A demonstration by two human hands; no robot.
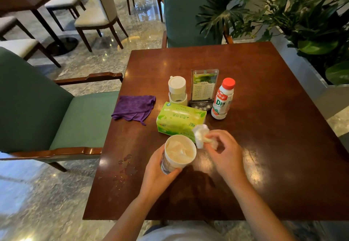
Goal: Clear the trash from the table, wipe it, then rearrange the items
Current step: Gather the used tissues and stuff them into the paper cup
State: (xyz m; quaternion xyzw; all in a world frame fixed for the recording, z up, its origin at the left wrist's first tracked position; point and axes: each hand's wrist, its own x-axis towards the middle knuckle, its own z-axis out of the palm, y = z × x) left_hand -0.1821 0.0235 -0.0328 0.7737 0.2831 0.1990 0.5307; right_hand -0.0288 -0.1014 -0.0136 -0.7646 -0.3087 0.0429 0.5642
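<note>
Café floor of polished stone, wooden chairs scattered at 10 to 12 o'clock. Dark wooden table (264, 127) filled the centre of view; green armchair (56, 108) at its 9 o'clock side, a second green chair (185, 13) at 12 o'clock, leafy plants (292, 13) in a planter at 2 o'clock.

Left hand (160, 172) was wrapped round the side of a paper cup (177, 157), fingers curled on its wall. Cup was tilted, mouth facing the camera, near the table's 6 o'clock edge. Crumpled tissue lay inside it.

Right hand (224, 151) sat just at the cup's 3 o'clock, fingers curled and pinching a wad of white tissue (201, 134). Wad hung at the cup's rim, about 1 o'clock of it, overlapping the near corner of the tissue pack.

Green tissue pack (179, 119) lay flat just beyond the cup. Behind the pack, in a row: white lidded glass bottle (177, 89) at 11 o'clock of it, menu stand (204, 87) at 12, red-capped drink bottle (223, 99) at 2. All three upright, close together; whether they touched, could not tell.

Purple cloth (135, 107) lay rumpled at the table's 9 o'clock edge, well apart from the cup. Water droplets (126, 167) spotted the tabletop at 9 o'clock of the left hand.
</note>
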